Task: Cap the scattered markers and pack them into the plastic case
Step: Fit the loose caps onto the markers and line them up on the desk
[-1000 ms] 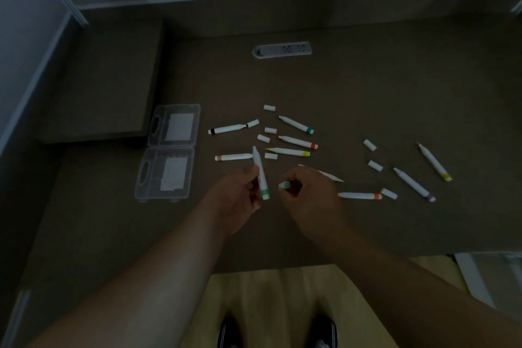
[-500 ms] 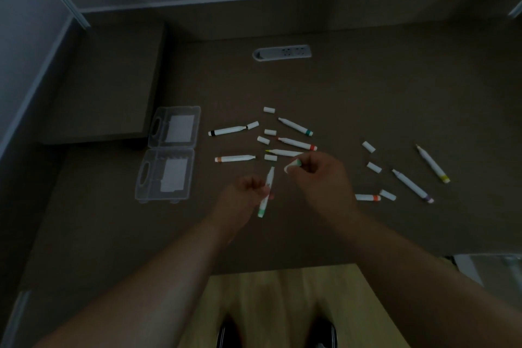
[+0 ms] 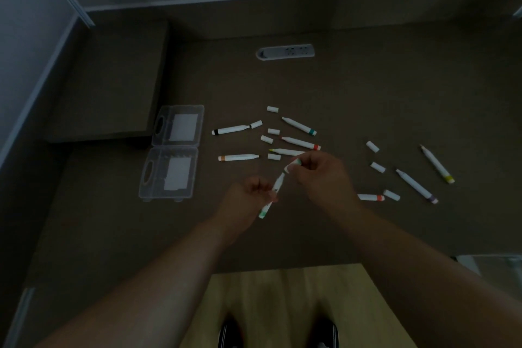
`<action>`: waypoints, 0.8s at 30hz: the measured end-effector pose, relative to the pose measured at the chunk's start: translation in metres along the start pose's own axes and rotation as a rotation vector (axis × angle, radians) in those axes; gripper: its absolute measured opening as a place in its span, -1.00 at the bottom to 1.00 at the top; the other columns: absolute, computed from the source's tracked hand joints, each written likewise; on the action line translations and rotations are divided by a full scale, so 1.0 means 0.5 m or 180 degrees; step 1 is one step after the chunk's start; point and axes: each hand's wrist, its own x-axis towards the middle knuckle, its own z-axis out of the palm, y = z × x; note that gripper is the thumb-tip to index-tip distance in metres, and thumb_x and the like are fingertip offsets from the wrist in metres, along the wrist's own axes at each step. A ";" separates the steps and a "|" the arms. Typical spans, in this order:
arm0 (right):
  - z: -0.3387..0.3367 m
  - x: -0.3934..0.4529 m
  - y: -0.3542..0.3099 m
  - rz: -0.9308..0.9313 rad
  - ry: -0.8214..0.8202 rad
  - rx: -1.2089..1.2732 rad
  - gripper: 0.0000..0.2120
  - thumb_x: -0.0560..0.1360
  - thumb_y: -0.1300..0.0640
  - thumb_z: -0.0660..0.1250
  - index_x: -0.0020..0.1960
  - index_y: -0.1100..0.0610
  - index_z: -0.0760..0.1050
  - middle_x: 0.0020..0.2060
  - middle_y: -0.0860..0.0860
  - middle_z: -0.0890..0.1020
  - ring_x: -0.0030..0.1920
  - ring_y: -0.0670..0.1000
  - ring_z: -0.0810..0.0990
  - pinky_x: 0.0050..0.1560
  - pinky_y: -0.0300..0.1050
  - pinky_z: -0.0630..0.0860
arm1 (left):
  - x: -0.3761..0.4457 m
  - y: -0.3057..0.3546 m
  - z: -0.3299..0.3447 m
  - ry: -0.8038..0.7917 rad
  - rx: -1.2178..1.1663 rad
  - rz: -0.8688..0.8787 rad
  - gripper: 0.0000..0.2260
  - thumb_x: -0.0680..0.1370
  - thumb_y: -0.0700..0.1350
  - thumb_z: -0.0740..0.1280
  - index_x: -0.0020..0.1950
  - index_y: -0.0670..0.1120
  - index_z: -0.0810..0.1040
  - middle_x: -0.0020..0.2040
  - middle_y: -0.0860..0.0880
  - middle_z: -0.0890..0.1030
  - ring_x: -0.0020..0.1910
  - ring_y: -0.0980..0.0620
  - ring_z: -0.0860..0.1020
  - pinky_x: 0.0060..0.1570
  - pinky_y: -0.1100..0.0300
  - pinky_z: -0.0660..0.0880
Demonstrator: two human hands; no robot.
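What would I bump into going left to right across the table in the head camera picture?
Open plastic case → black-ended marker → green-ended marker gripped by the left hand → right hand pinching a cap → purple-ended marker → yellow-ended marker.

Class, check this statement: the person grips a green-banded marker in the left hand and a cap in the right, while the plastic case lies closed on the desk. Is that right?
One detail is wrong. The head view shows the plastic case lying open, both halves flat on the desk, not closed. The rest stands: the left hand grips the green-banded marker, the right hand a cap.
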 end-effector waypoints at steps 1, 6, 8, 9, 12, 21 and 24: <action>0.001 0.001 0.001 0.0002 -0.0015 -0.0019 -0.96 0.51 0.13 0.41 -0.06 0.05 0.63 -0.24 -0.09 0.66 -0.28 -0.20 0.59 -0.24 -0.27 0.45 | -0.002 0.001 -0.001 -0.0022 0.0034 0.0016 -0.92 0.55 -0.24 0.39 -0.09 -0.09 0.64 -0.09 -0.11 0.70 0.02 -0.08 0.67 0.05 0.05 0.56; 0.003 0.003 0.001 0.0009 -0.0262 -0.0143 -0.95 0.53 0.13 0.39 -0.08 0.05 0.63 -0.22 -0.04 0.68 -0.23 -0.14 0.61 -0.21 -0.24 0.48 | -0.007 0.008 -0.004 -0.0020 0.0059 0.0055 -0.88 0.54 -0.27 0.39 -0.11 -0.06 0.64 -0.02 -0.21 0.68 0.03 -0.10 0.64 0.02 0.11 0.54; 0.003 0.001 0.000 -0.0015 -0.0383 -0.0199 -0.93 0.53 0.13 0.39 -0.11 0.03 0.63 -0.23 -0.04 0.68 -0.24 -0.14 0.61 -0.23 -0.26 0.47 | -0.006 0.008 -0.005 -0.0043 0.0053 0.0151 -0.88 0.54 -0.27 0.39 -0.10 -0.07 0.66 -0.03 -0.21 0.69 0.04 -0.14 0.65 0.09 0.02 0.54; 0.003 0.002 0.000 -0.0032 -0.0417 -0.0235 -0.92 0.54 0.12 0.38 -0.12 0.02 0.63 -0.23 -0.03 0.68 -0.23 -0.13 0.62 -0.23 -0.26 0.47 | -0.007 0.007 -0.005 -0.0044 0.0070 0.0163 -0.89 0.54 -0.27 0.39 -0.09 -0.07 0.66 -0.03 -0.19 0.69 0.05 -0.14 0.65 0.12 0.01 0.54; 0.000 0.004 -0.004 -0.0096 -0.0469 -0.0360 -0.88 0.54 0.11 0.38 -0.18 -0.02 0.60 -0.25 -0.05 0.66 -0.23 -0.11 0.61 -0.22 -0.24 0.46 | -0.005 0.004 -0.003 0.0010 0.0058 0.0124 -0.89 0.54 -0.23 0.40 -0.08 -0.03 0.66 -0.05 -0.11 0.70 0.04 -0.10 0.65 0.10 0.01 0.55; 0.001 0.000 -0.002 -0.0119 -0.0599 -0.0385 -0.88 0.55 0.12 0.37 -0.17 0.00 0.61 -0.23 -0.01 0.68 -0.22 -0.09 0.61 -0.15 -0.15 0.53 | -0.024 0.009 0.014 0.0167 -0.0027 -0.0015 -0.87 0.57 -0.20 0.38 -0.13 0.01 0.60 -0.13 0.01 0.67 -0.09 0.11 0.61 -0.20 0.31 0.46; 0.004 -0.003 0.000 -0.0112 -0.0616 -0.0456 -0.89 0.53 0.10 0.39 -0.18 -0.01 0.60 -0.22 0.00 0.68 -0.17 -0.02 0.64 -0.10 -0.07 0.57 | -0.036 0.003 0.020 0.0262 -0.0123 0.0021 -0.87 0.57 -0.22 0.36 -0.12 0.00 0.60 -0.16 0.03 0.65 -0.18 0.20 0.58 -0.29 0.39 0.46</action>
